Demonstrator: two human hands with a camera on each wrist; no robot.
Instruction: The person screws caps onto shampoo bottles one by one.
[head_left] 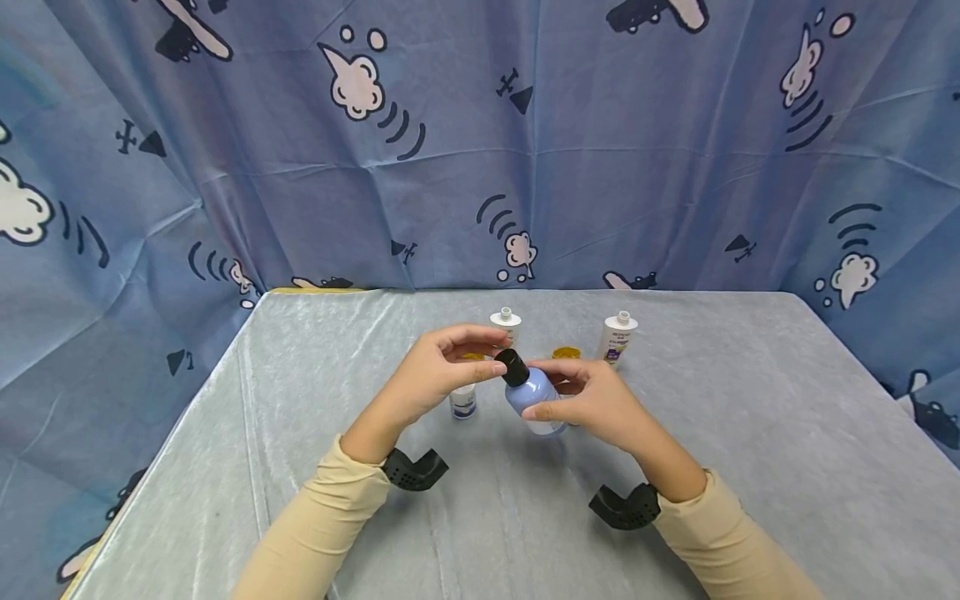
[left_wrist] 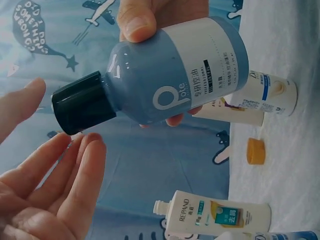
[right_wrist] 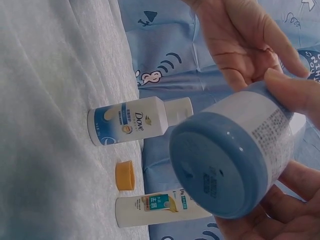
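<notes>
A blue pump-less toiletry bottle [head_left: 531, 393] with a white label and a black cap [left_wrist: 84, 102] is held tilted above the table, its cap toward the left. My right hand [head_left: 596, 396] grips the bottle's body, thumb on the near side and fingers behind it. Around the black cap is my left hand [head_left: 450, 358], with its thumb apart from the cap in the left wrist view. Its fingertips [left_wrist: 92, 145] lie just under the cap; whether they touch it I cannot tell.
Behind the hands stand two uncapped white bottles [head_left: 617, 336] [left_wrist: 217, 214]. A white-capped Dove bottle [right_wrist: 131, 121] stands near the left hand, another Dove bottle [left_wrist: 272, 94] by the right. Yellow caps [right_wrist: 125, 175] [head_left: 566, 352] lie on the grey cloth-covered table [head_left: 720, 400]. A patterned blue curtain [head_left: 450, 167] hangs behind.
</notes>
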